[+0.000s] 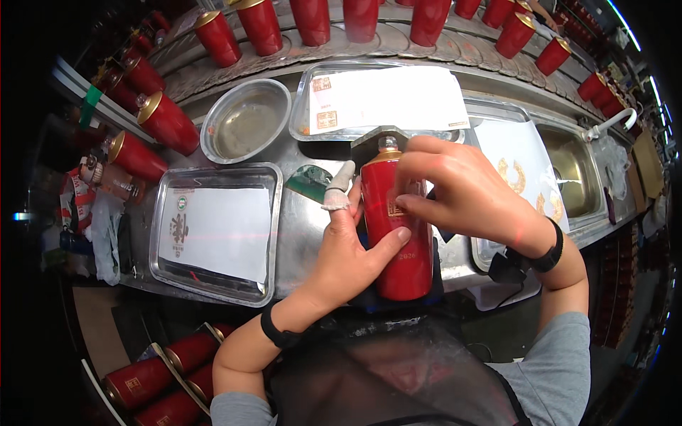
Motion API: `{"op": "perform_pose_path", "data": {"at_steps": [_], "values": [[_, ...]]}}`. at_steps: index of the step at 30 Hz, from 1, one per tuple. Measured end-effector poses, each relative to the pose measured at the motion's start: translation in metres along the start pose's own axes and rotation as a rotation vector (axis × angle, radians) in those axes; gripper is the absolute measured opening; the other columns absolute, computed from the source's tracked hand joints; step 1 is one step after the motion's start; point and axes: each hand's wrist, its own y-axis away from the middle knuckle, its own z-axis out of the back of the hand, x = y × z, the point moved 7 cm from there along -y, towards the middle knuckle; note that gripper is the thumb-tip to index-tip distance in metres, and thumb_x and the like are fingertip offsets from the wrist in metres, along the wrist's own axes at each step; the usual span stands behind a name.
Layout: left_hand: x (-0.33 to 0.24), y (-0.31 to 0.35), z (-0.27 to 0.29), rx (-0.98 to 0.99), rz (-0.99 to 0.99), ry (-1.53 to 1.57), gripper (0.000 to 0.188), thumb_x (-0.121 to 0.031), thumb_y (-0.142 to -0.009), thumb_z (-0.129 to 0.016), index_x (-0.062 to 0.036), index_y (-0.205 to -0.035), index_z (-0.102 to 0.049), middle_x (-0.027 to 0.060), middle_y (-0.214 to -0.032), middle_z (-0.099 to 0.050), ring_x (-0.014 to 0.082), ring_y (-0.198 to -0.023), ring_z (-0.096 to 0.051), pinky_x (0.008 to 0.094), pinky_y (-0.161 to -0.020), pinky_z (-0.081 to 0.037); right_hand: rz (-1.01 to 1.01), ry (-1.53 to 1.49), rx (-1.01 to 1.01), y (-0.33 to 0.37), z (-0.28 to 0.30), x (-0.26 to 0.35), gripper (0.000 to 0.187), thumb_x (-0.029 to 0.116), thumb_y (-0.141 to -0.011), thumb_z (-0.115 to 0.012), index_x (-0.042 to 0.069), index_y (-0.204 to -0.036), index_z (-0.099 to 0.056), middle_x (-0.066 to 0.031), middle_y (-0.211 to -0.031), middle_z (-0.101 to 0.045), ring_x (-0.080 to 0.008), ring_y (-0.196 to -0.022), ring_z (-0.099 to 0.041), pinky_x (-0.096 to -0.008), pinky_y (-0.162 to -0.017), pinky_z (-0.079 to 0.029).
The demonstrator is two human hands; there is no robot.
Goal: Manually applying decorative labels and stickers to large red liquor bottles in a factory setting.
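Note:
A glossy red bottle [401, 273] with a gold shoulder and a clear glass neck lies tilted in front of me. My left hand [352, 248] grips its left side, thumb across the front, with a whitish finger cot [339, 186] on one finger. At the upper right of the bottle, my right hand [462, 188] has its fingers bent and pinched, touching the front by a small gold square emblem [396, 206]. Anything between those fingertips is too small to make out. Behind the neck sits a dark angular rest [360, 149].
Metal trays hold printed white sheets: one left [213, 231], one behind [387, 99], one right with gold decals [511, 174]. A metal bowl [245, 121] of liquid stands left of centre. A sink [579, 170] is at right. Red bottles [259, 28] line a conveyor [298, 53].

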Motion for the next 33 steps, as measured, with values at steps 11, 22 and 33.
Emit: {"op": "perform_pose_path", "data": {"at_steps": [11, 22, 33], "values": [[0.013, 0.001, 0.001, 0.035, 0.018, 0.104, 0.094, -0.015, -0.090, -0.072, 0.0064, -0.154, -0.006, 0.0264, -0.157, -0.029, 0.0303, -0.141, -0.041, 0.0440, -0.117, -0.033, -0.585, -0.751, -0.354, 0.055, -0.048, -0.049, 0.025, 0.016, -0.090, -0.072, 0.001, -0.102, -0.057, -0.0009, -0.090, -0.055, -0.0025, -0.079, -0.053, -0.0181, -0.062, -0.044], [0.011, 0.000, 0.003, -0.023, -0.009, 0.155, 0.090, -0.013, -0.087, -0.075, 0.0138, -0.151, -0.018, 0.0249, -0.147, -0.041, 0.0274, -0.137, -0.045, 0.0402, -0.116, -0.034, -0.566, -0.721, -0.344, 0.052, -0.058, -0.048, 0.044, 0.020, -0.082, -0.083, 0.005, -0.104, -0.048, 0.0005, -0.093, -0.049, -0.0001, -0.077, -0.044, -0.0140, -0.060, -0.041], [0.013, 0.001, 0.004, 0.043, 0.023, 0.184, 0.095, -0.013, -0.087, -0.075, 0.0133, -0.153, -0.012, 0.0247, -0.150, -0.038, 0.0280, -0.140, -0.042, 0.0402, -0.118, -0.031, -0.575, -0.804, -0.376, 0.055, -0.060, -0.043, 0.046, 0.022, -0.082, -0.083, 0.003, -0.106, -0.049, -0.0036, -0.098, -0.047, -0.0053, -0.081, -0.046, -0.0200, -0.062, -0.046]]}}
